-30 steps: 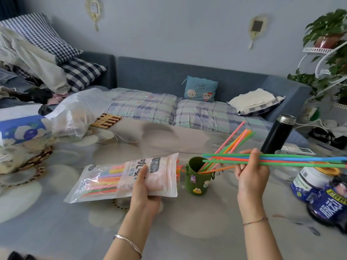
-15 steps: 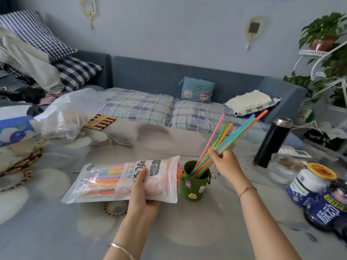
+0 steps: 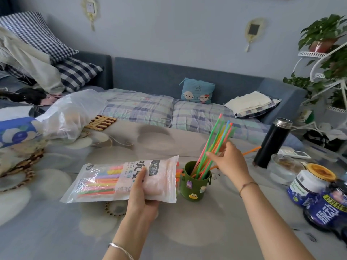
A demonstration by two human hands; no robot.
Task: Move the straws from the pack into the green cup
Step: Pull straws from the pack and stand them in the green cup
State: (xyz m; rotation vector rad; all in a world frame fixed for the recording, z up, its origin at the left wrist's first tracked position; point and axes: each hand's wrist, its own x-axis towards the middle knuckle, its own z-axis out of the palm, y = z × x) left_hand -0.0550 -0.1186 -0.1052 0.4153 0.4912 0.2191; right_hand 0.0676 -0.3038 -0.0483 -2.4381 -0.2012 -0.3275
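Note:
The clear pack (image 3: 105, 182) of coloured straws lies flat just above the table (image 3: 187, 235), its open end against the green cup (image 3: 195, 188). My left hand (image 3: 142, 196) grips the pack from below near its right half. A bundle of straws (image 3: 216, 139) stands in the cup, leaning up and to the right. One orange straw (image 3: 251, 149) has tipped far right. My right hand (image 3: 231, 162) is beside the bundle above the cup, thumb and fingers spread, touching the straws without clamping them.
A black flask (image 3: 272, 143) stands right of the cup, with a glass bowl (image 3: 283, 167) and two jars (image 3: 309, 186) in front of it. A plastic bag (image 3: 75, 113), tissue pack (image 3: 16, 132) and woven mat (image 3: 101, 121) sit at the left.
My right hand swung a horizontal bunch of straws upright, lowered their ends into the green cup, and has now spread its fingers. The left hand kept holding the pack.

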